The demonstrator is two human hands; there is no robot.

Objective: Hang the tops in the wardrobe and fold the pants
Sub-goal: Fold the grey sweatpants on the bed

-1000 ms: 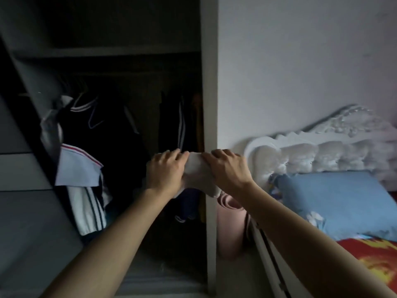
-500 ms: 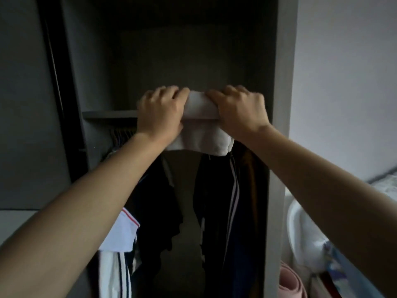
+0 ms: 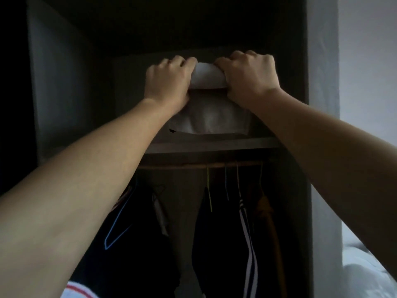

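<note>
Gripping a folded white garment at both ends, high in view at 12 o'clock. Left hand on the garment's 9 o'clock end, fingers curled tight over the top fold, knuckles up, thumb hidden. Right hand on the 3 o'clock end, same clench, fingers wrapped over the top edge. Only a short strip of cloth showing between the hands. Below the wrists, toward 6 o'clock, a lower layer spreading wider and flatter.

Garment held inside the upper compartment of the wardrobe, over the shelf. Lower edge right at the shelf board; touching or just clear, cannot tell.

Under the shelf at 6 o'clock, a hanging rail with thin hanger hooks and dark tops, one with a white-striped sleeve. Blue hanger at 7 o'clock, partly behind the left forearm. Pale wall at 3 o'clock, white bedding at 5 o'clock. Dim light, poor detail inside the wardrobe.
</note>
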